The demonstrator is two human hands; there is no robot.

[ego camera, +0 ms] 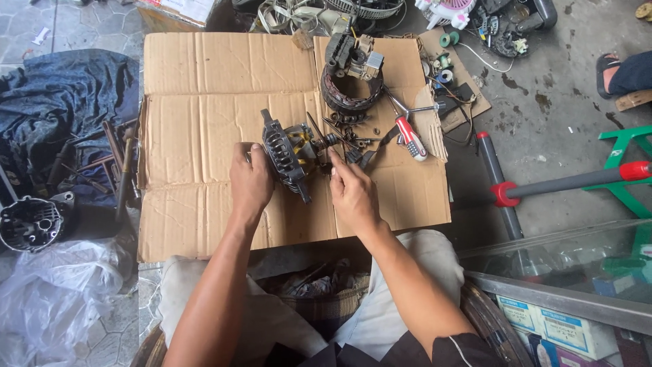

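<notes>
The left hand (250,182) is gripping the alternator half (288,158); the right hand's (352,194) fingers are pinching its shaft end. The coil ring (351,92) is already lying apart, far right on the cardboard (197,122).

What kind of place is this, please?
Probably a small repair workshop: both hands work on a dismantled motor part on flattened cardboard, beside a red-handled screwdriver and loose screws.

light: bright, even daylight | shadows: soft, short, under the hands on the cardboard sheet (204,102) | glare: mild sheen on the plastic bag (54,292) and glass case top (577,258) | focus: sharp centre | edges: wide-angle bending
</notes>
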